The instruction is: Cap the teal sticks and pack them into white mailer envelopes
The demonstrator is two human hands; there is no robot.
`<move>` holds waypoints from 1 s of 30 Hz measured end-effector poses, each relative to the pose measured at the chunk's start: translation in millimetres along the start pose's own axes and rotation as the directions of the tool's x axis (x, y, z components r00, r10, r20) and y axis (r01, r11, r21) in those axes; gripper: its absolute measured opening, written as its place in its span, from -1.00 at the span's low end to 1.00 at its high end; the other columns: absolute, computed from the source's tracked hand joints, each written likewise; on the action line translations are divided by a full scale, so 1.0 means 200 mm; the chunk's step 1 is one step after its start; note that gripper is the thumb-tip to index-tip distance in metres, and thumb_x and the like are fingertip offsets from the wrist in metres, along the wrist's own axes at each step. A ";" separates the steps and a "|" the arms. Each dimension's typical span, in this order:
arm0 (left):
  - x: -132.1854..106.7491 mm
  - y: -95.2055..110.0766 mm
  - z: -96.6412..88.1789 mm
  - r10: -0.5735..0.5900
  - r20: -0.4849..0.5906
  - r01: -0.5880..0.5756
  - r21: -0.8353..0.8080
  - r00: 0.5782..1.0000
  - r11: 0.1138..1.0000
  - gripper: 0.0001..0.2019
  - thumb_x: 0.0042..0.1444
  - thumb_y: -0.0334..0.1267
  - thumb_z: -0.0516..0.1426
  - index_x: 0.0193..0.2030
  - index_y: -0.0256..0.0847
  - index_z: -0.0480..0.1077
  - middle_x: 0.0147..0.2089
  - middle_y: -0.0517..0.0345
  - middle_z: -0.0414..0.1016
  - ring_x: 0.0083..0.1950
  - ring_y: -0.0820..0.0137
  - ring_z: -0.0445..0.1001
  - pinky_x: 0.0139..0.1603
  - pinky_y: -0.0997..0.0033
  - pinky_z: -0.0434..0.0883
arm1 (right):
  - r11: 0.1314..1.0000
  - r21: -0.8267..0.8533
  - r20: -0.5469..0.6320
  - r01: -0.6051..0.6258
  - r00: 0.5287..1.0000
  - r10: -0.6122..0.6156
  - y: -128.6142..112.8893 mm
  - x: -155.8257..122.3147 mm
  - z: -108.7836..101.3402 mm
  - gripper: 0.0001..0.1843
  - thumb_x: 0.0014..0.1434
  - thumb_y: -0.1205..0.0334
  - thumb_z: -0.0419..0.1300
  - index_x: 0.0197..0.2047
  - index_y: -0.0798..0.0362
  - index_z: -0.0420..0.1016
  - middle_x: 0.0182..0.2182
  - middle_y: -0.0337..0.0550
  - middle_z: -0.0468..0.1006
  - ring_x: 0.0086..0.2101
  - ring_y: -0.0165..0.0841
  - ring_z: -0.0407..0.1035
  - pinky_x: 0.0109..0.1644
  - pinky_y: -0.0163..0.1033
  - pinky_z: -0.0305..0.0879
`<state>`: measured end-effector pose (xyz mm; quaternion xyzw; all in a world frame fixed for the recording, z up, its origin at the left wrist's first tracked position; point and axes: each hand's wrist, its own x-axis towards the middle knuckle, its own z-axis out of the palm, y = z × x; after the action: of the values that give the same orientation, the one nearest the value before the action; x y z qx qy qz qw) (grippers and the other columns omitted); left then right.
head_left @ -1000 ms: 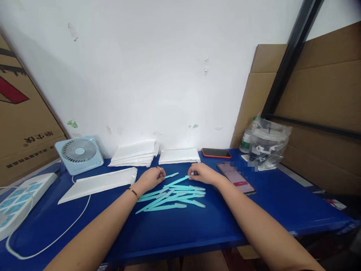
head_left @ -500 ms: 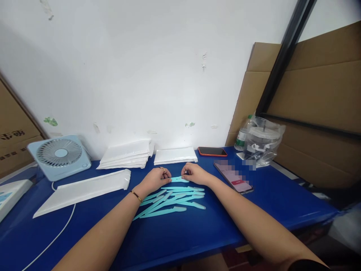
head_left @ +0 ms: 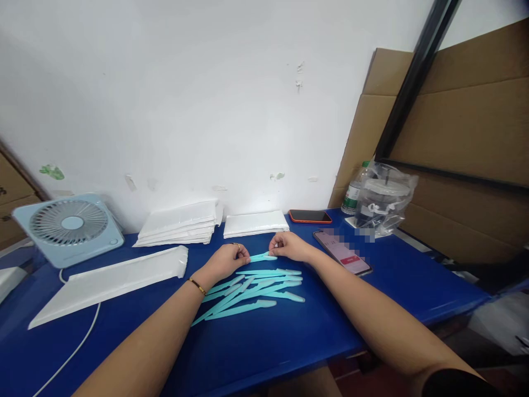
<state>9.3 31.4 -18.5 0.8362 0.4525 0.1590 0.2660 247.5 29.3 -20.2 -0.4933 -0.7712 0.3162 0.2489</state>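
Note:
Turquoise eyebrow razors [head_left: 259,257], seemingly two, are pinched between my hands just above the blue table. My left hand [head_left: 226,261] has its thumb and fingers closed on their left end. At the right end, my right hand [head_left: 290,246] grips them between thumb and fingertips, and the ends there fan slightly apart. Below my hands lies a loose pile of similar eyebrow razors [head_left: 248,298], crossing one another, most with their pale blade ends toward the right. My fingers partly hide the held ones.
White packets [head_left: 177,223] are stacked by the wall, with a smaller stack [head_left: 256,223] beside them. One long white packet [head_left: 111,284] lies left, near a blue fan [head_left: 72,223]. Two phones, one orange-edged [head_left: 309,216] and one lit [head_left: 343,252], a bottle [head_left: 352,196] and a bagged cup [head_left: 384,201] occupy the right.
The held razors have spread apart at their right end, where they lay more together before. Both hands stay close to the same spot, and the view has shifted slightly.

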 end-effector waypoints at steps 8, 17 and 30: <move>0.01 -0.06 -0.01 -0.019 -0.063 0.019 -0.011 0.998 1.000 -0.67 0.01 0.04 0.08 -0.34 -0.20 0.44 -0.42 0.15 0.45 -0.41 0.39 0.38 -0.44 0.45 0.24 | 0.999 -0.019 -0.082 -0.047 0.996 0.045 0.14 0.00 -0.09 -0.71 -0.09 0.07 0.30 -0.38 0.13 0.54 -0.55 -0.26 0.42 -0.55 -0.50 0.19 -0.49 -0.38 0.08; 0.02 -0.07 -0.01 -0.009 -0.069 0.008 -0.011 0.998 1.000 -0.65 0.03 0.06 0.06 -0.32 -0.19 0.44 -0.42 0.16 0.45 -0.40 0.39 0.37 -0.43 0.44 0.24 | 0.983 -0.165 -0.079 0.080 0.992 -0.094 0.02 0.00 0.00 -0.85 -0.04 0.16 0.29 -0.42 0.07 0.58 -0.38 -0.18 0.42 -0.42 -0.44 0.29 -0.38 -0.36 0.17; -0.02 -0.04 -0.08 0.049 -0.185 -0.025 0.130 0.982 0.991 -0.71 0.00 0.01 0.10 -0.29 -0.13 0.45 -0.23 0.11 0.46 -0.20 0.30 0.39 -0.25 0.38 0.29 | 0.993 -0.110 0.152 0.049 0.988 -0.031 0.00 -0.15 -0.23 -0.72 -0.11 0.03 0.31 -0.41 0.08 0.60 -0.43 -0.20 0.53 -0.43 -0.42 0.34 -0.38 -0.36 0.19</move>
<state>-6.4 35.8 -11.1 0.8410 0.4690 0.2129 0.1654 292.0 14.1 8.8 -0.4658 -0.8143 0.3030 0.1679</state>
